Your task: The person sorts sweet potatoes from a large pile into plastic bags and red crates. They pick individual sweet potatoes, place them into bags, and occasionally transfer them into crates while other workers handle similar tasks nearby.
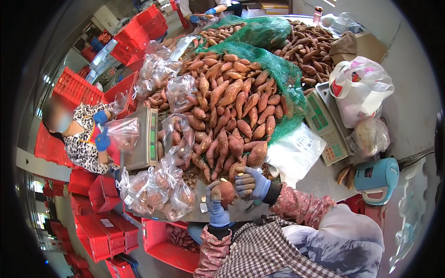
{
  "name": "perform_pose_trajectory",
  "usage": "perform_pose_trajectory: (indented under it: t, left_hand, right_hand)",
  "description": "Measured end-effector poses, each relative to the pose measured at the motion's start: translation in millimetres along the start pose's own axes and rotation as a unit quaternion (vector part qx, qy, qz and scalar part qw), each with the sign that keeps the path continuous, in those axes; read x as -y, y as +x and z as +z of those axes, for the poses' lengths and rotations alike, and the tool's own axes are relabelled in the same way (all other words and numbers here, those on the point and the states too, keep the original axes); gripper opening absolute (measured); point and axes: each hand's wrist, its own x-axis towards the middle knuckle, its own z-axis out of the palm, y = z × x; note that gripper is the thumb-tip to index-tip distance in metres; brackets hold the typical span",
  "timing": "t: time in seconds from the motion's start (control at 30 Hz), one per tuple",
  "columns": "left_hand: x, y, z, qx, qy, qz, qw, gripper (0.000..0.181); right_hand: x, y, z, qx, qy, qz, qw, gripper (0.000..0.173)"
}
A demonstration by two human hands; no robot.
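Observation:
My left hand (217, 205), in a blue knit work glove with a greyish palm, grips a large sweet potato (227, 193) over the table's near edge. A pale cut spot shows at the top of this sweet potato. Close on its right is my right hand (253, 183), gloved alike, with fingers curled. A small yellowish bit shows by its thumb and index finger; whether the hand grips a tool is hidden. Just beyond both hands rises a big heap of sweet potatoes (226, 100), partly wrapped by green mesh netting (293, 81).
Tied clear bags of sweet potatoes (156, 191) stand left of my hands. White plastic bags (295, 153), a digital scale (326, 128) and a blue electric kettle (377, 180) are at right. A co-worker (87, 135) holds a bag beside another scale (140, 139). Red crates (104, 232) stand left.

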Motion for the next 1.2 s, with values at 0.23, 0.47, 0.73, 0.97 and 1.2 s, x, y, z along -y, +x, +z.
perform_pose_trajectory:
  t: [0.23,0.47,0.73,0.97,1.2]
  left_hand:
    - [-8.8,50.1,-33.3,-0.029,0.104,-0.042,0.993,0.047]
    - [-0.1,14.1,-6.5,0.17,0.12,-0.124,0.97,0.039]
    - [17.3,-18.5,-67.2,-0.075,-0.179,-0.149,0.97,0.027]
    - [31.9,-52.1,-100.3,-0.159,-0.166,-0.152,0.961,0.029]
    - [19.3,-63.8,-78.8,-0.104,-0.117,-0.116,0.981,0.039]
  right_hand:
    - [-21.1,12.0,22.9,-0.341,-0.744,-0.079,0.569,0.056]
    - [-26.2,12.4,1.1,-0.247,-0.949,-0.115,0.16,0.03]
    - [99.2,5.7,40.0,-0.297,-0.81,-0.456,0.219,0.04]
    - [308.9,-24.2,75.2,-0.579,-0.664,-0.462,0.101,0.076]
    - [209.6,-13.3,49.9,-0.316,-0.805,-0.498,0.073,0.028]
